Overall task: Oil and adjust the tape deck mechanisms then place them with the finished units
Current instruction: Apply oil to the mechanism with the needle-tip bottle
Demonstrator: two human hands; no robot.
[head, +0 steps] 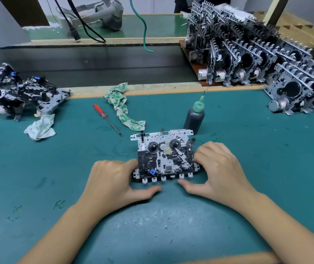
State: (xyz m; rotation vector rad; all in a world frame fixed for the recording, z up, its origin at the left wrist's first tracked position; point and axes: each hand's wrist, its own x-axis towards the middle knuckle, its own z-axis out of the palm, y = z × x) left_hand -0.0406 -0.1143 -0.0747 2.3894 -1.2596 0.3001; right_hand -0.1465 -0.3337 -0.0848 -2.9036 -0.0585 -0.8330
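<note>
A tape deck mechanism (164,155) lies flat on the green mat, reels and gears facing up. My left hand (114,180) grips its left edge, thumb lying on the mat below it. My right hand (219,168) grips its right edge, fingers curled over the side, thumb stretched toward the front tabs. A dark oil bottle (194,116) with a green needle cap stands just behind the mechanism. A red-handled screwdriver (105,118) lies on the mat to the back left. Stacked mechanisms (247,54) fill the back right in upright rows.
A loose pile of mechanisms (19,94) sits at the far left. Two green-patterned rags lie on the mat: one (122,107) by the screwdriver, another (40,127) near the pile. A green cable (144,33) hangs at the back. A wooden ledge (152,88) bounds the mat.
</note>
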